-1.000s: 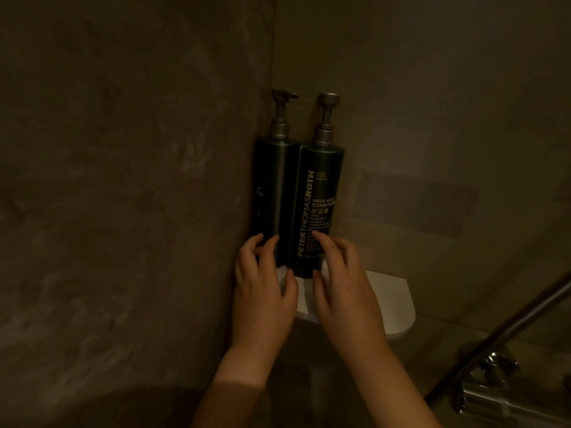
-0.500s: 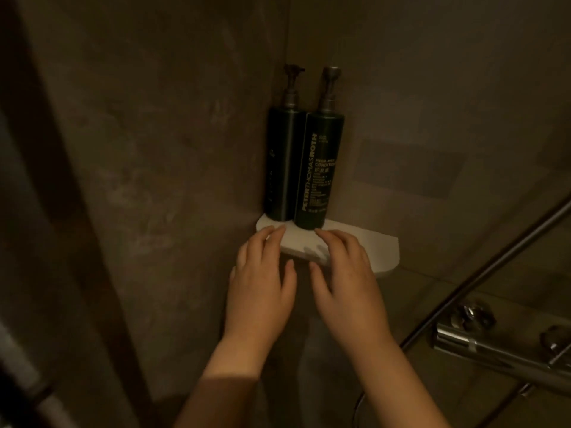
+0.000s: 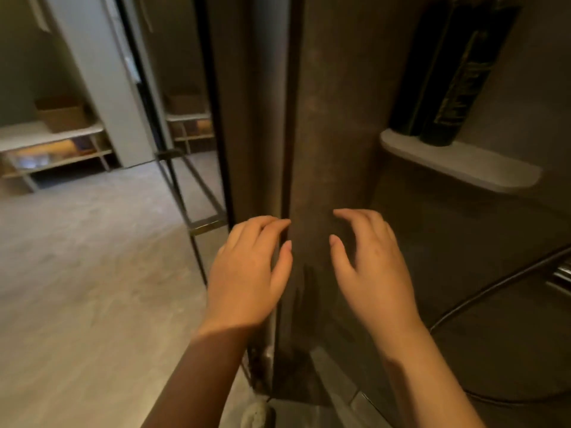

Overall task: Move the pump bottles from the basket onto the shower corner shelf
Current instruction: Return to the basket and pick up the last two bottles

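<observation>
Two dark green pump bottles stand side by side on the white corner shelf (image 3: pixel 482 168) at the upper right; the left bottle (image 3: pixel 414 75) is against the wall, the right bottle (image 3: pixel 460 84) shows pale lettering. Their pump heads are cut off by the top edge. My left hand (image 3: pixel 247 273) and my right hand (image 3: pixel 374 267) hover empty in front of the brown shower wall, well below and left of the shelf, fingers loosely bent, holding nothing. No basket is clearly visible.
The shower wall edge and a dark door frame (image 3: pixel 222 118) run down the middle. A black metal stand (image 3: pixel 197 193) is beside it. Left lies grey floor (image 3: pixel 77 273) and a low shelf unit (image 3: pixel 52 140). A chrome tap (image 3: pixel 560 279) with hose sits at the right.
Both hands drew back from the bottles and the shelf edge and now hang free. My view swung left and down, bringing the room outside the shower into sight.
</observation>
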A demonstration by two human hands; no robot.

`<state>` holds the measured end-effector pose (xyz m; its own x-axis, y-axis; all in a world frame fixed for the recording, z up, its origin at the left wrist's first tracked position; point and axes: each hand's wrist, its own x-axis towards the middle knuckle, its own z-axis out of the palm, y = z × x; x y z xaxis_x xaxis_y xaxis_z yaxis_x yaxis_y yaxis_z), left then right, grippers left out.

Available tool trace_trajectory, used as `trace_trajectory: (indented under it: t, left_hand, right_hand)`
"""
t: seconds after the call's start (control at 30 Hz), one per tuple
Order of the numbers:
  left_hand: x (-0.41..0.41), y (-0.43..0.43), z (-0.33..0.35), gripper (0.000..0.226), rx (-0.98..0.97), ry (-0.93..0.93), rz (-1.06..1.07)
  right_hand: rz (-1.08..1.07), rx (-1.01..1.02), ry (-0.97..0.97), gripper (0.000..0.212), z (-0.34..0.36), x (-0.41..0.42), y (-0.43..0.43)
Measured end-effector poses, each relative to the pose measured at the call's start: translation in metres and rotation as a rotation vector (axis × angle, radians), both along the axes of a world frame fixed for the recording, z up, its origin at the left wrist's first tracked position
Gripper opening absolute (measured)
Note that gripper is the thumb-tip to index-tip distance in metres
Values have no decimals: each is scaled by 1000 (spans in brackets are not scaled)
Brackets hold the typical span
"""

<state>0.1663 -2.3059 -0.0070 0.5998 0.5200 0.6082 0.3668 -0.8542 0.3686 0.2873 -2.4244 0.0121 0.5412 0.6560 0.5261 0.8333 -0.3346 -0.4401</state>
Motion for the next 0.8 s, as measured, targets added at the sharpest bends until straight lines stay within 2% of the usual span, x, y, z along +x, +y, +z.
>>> trace_trajectory:
  t: [0.23, 0.37, 0.6, 0.8]
  left_hand:
    - [-106, 69, -15, 32, -132, 129, 503]
    - [-159, 113, -24, 34, -212, 139, 675]
    - [-230, 201, -19, 30, -191, 101, 722]
    - [-282, 277, -18, 35, -94, 253, 635]
  right_hand:
    - [367, -80, -15, 38, -2, -72, 79]
    - [505, -141, -25, 39, -10, -109, 136]
    - [607, -178, -15, 41, -5, -154, 269]
    - [625, -253, 7, 45, -16, -186, 369]
